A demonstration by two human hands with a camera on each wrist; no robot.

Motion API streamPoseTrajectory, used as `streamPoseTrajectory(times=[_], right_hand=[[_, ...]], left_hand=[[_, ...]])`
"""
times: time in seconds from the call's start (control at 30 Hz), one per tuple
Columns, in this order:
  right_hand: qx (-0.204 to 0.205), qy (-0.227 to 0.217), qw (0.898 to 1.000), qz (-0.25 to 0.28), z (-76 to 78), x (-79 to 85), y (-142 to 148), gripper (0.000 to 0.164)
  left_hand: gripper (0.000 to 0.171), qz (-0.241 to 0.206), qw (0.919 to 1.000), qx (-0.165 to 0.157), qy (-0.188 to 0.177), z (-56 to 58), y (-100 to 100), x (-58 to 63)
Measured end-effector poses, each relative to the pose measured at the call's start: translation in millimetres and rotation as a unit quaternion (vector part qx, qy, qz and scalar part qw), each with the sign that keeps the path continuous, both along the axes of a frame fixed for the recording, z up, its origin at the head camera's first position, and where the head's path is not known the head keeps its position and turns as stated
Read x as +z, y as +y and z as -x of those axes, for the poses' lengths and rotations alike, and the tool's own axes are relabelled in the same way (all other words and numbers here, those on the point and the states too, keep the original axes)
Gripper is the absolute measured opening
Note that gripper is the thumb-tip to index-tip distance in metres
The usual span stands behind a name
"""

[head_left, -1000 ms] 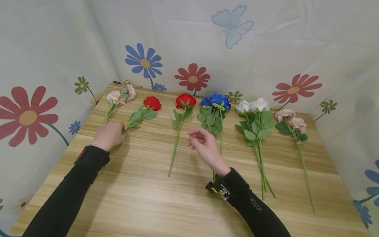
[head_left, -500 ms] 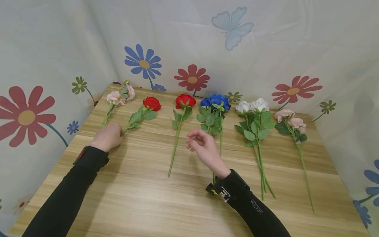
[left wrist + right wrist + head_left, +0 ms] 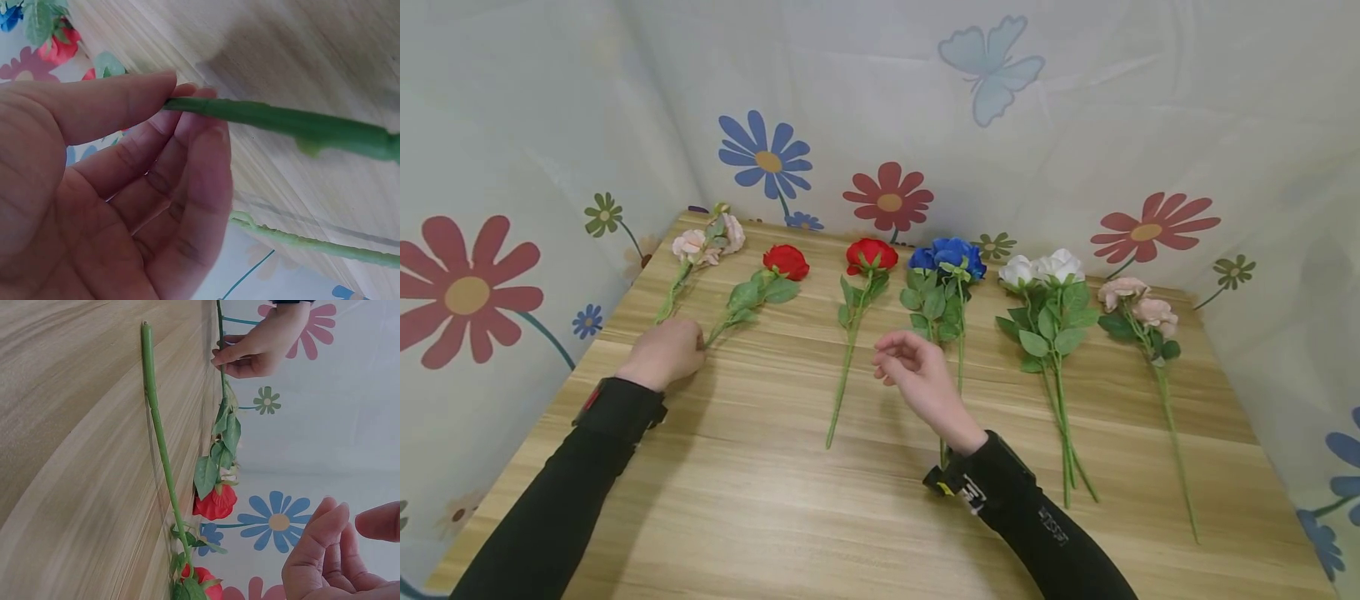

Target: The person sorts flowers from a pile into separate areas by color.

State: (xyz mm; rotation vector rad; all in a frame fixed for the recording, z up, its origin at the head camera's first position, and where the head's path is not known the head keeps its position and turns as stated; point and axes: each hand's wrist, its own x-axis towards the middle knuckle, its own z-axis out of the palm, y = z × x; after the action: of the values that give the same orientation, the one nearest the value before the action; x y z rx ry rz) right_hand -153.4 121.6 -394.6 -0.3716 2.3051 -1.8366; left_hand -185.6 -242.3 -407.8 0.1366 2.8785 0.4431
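Note:
My left hand (image 3: pixel 664 353) pinches the green stem (image 3: pixel 281 122) of the left red rose (image 3: pixel 787 262) between thumb and fingertips. Its bloom lies toward the back of the table, with leaves (image 3: pixel 219 465) below the head. A second red rose (image 3: pixel 871 256) lies farther right, its bare stem pointing toward me. Over the stems of the blue roses (image 3: pixel 955 257) hovers my right hand (image 3: pixel 917 371), fingers loosely bent and holding nothing. In the right wrist view the gap between its thumb and fingertips (image 3: pixel 334 515) shows plainly.
Pale pink flowers (image 3: pixel 696 247) lie at the far left, close to my left hand. White roses (image 3: pixel 1048 268) and more pink flowers (image 3: pixel 1138 304) lie to the right on the wooden table (image 3: pixel 775 517). A printed cloth (image 3: pixel 865 92) hangs behind.
My left hand has slid slightly left and toward me along the stem, while the red rose's bloom stays in place. My right hand has hardly moved.

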Motion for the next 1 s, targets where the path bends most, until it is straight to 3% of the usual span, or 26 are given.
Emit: streamPoseTrajectory(times=[0.37, 0.57, 0.8, 1.0], right_hand=[[-0.002, 0.002, 1.000, 0.002, -2.6, -2.9, 8.1, 0.021], [-0.010, -0.001, 1.000, 0.000, -4.7, -2.9, 15.3, 0.022], [-0.019, -0.005, 1.000, -0.004, -6.7, -5.1, 27.3, 0.022], [-0.036, -0.011, 0.999, -0.004, -7.3, -7.1, 35.3, 0.021]], left_hand=[[0.044, -0.012, 0.9980, -0.034, 0.053, -4.2, 9.6, 4.9], [0.017, -0.023, 0.9964, -0.043, 0.069, -3.1, 21.4, 11.6], [0.022, -0.086, 0.9934, -0.038, 0.066, 2.0, 44.6, 17.1], [0.025, -0.176, 0.9832, -0.031, 0.038, 7.6, 69.1, 16.8]])
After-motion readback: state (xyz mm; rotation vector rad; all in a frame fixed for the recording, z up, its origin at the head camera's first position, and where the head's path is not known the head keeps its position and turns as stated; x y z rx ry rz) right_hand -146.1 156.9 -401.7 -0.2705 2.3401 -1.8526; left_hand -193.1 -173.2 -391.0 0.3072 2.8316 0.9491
